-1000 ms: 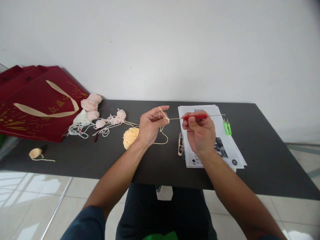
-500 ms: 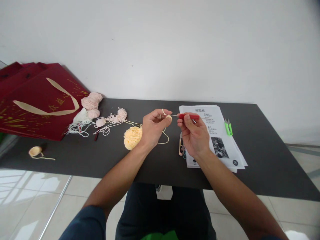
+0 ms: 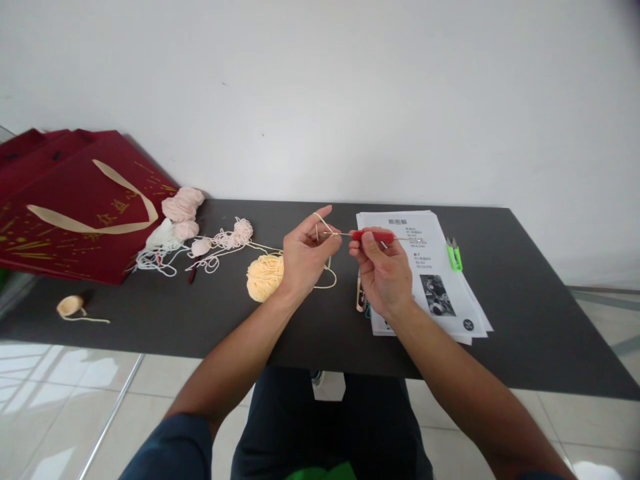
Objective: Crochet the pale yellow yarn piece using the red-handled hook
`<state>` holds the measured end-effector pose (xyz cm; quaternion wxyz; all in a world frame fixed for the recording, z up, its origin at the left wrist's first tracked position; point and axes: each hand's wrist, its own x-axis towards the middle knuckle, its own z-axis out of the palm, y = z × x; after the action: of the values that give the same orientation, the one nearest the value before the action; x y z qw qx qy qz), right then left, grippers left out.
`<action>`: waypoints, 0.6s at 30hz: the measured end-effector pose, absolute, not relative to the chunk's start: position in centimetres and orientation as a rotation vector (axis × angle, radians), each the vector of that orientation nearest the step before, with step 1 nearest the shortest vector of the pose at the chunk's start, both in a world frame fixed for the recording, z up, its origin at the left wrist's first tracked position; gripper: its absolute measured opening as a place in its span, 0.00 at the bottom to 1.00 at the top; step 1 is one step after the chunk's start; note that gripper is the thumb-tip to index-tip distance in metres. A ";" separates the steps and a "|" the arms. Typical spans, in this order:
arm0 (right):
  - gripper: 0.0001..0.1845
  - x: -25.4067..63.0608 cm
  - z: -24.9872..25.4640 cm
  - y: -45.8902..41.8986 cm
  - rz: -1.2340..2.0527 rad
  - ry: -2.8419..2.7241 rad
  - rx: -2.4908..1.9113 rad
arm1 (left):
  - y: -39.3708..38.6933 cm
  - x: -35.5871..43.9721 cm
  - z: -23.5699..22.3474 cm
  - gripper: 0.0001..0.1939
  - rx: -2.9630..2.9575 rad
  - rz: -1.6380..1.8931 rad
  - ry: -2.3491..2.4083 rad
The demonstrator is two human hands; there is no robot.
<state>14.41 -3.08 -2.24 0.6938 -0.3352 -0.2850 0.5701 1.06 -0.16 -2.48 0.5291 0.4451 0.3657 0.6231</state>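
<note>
My right hand [image 3: 385, 270] is closed on the red handle of a crochet hook [image 3: 373, 237], held level and pointing left. The hook's thin metal shaft reaches to the fingertips of my left hand [image 3: 307, 257]. Those fingers pinch pale yellow yarn [image 3: 320, 219], with a strand looped over the raised index finger. The crocheted piece is mostly hidden behind the left thumb and fingers. From the hand, the strand hangs in a loop above the table, near a yellow yarn ball [image 3: 265, 277] lying just left of the left wrist.
Printed sheets [image 3: 430, 267] lie under and beside my right hand, with green thread snips [image 3: 455, 255] at their edge. Pink and white yarn [image 3: 183, 213] sits by dark red gift bags [image 3: 85, 207]. A small cream crocheted piece [image 3: 70, 306] lies near the dark table's [image 3: 200, 327] left front.
My left index finger has lifted, stretching the yarn strand upward. My right hand and the hook have shifted slightly left, closer to the left fingertips.
</note>
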 end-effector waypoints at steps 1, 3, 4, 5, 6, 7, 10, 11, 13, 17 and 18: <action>0.11 14.4 -2.3 -3.0 1.266 -0.633 -0.751 | -0.1 1.0 -2.6 0.29 1.067 1.491 0.871; 0.11 14.4 -2.3 -2.9 1.254 -0.631 -0.748 | -0.1 1.0 -2.7 0.27 1.068 1.504 0.855; 0.10 14.3 -2.3 -3.0 1.245 -0.637 -0.744 | -0.1 1.0 -2.7 0.26 1.065 1.512 0.844; 0.10 14.2 -2.4 -3.0 1.228 -0.655 -0.740 | -0.1 1.0 -2.7 0.25 1.056 1.516 0.834; 0.09 14.1 -2.4 -3.2 1.196 -0.685 -0.744 | -0.1 1.0 -2.7 0.25 1.039 1.516 0.825; 0.08 14.0 -2.5 -3.4 1.147 -0.733 -0.763 | -0.1 1.1 -2.6 0.24 1.014 1.513 0.818; 0.07 13.8 -2.8 -4.2 0.901 -0.962 -0.890 | -0.3 1.3 -2.3 0.24 0.883 1.490 0.786; 0.09 13.8 -3.0 -4.4 0.804 -1.054 -0.925 | -0.3 1.3 -2.1 0.24 0.828 1.479 0.766; 0.14 13.9 -3.4 -4.7 0.602 -1.237 -0.892 | -0.2 1.3 -1.9 0.25 0.726 1.450 0.719; 0.18 14.3 -4.1 -4.4 0.503 -1.358 -0.798 | 0.0 1.0 -1.6 0.24 0.623 1.350 0.660; 0.17 14.4 -4.2 -4.2 0.568 -1.321 -0.800 | 0.1 0.9 -1.5 0.24 0.615 1.329 0.655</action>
<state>14.41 -4.25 -4.17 0.6801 -0.3566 -0.5886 0.2528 0.87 0.07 -1.49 0.6951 0.2757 0.2935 0.5956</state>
